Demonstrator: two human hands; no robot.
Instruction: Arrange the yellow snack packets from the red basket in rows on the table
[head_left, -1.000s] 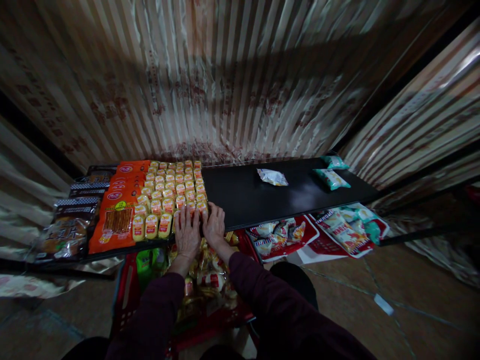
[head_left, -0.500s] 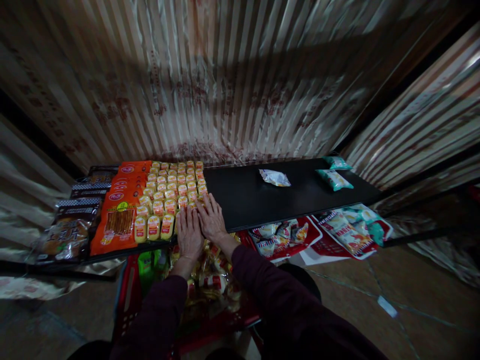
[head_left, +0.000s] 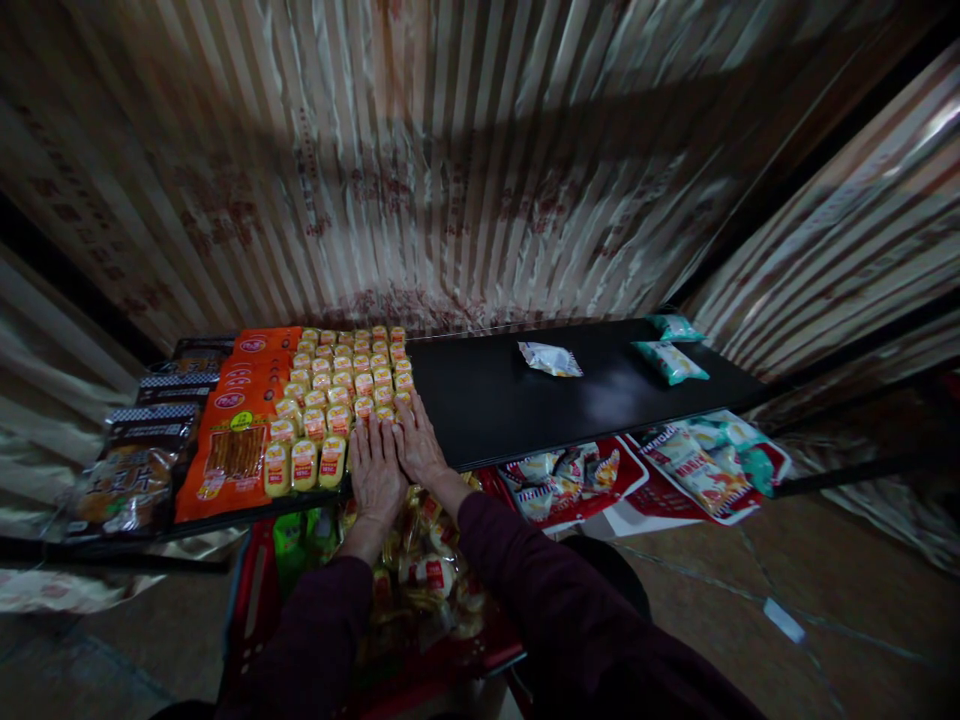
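Rows of small yellow wrapped snack cakes (head_left: 341, 390) stand on the black shelf (head_left: 487, 400), left of its middle. My left hand (head_left: 377, 470) lies over the front right corner of these rows, fingers stretched forward. Beside it, my right hand (head_left: 420, 440) rests on the right edge of the rows, its fingers also stretched out. The two hands touch or nearly touch at the index fingers. The cakes under my palms and fingers are hidden. Below the shelf edge, a red basket (head_left: 247, 600) holds more loose yellow packets (head_left: 431, 570) and a green packet.
Orange snack bags (head_left: 232, 430) and dark bags (head_left: 139, 470) fill the shelf's left end. A white packet (head_left: 551, 359) lies on the shelf, with teal packets (head_left: 671, 362) farther right. Red baskets (head_left: 637, 480) of packets stand below. Striped sheeting (head_left: 450, 180) hangs behind.
Both hands stay on the front right corner of the cake rows with almost the same pose. The view has shifted very slightly.
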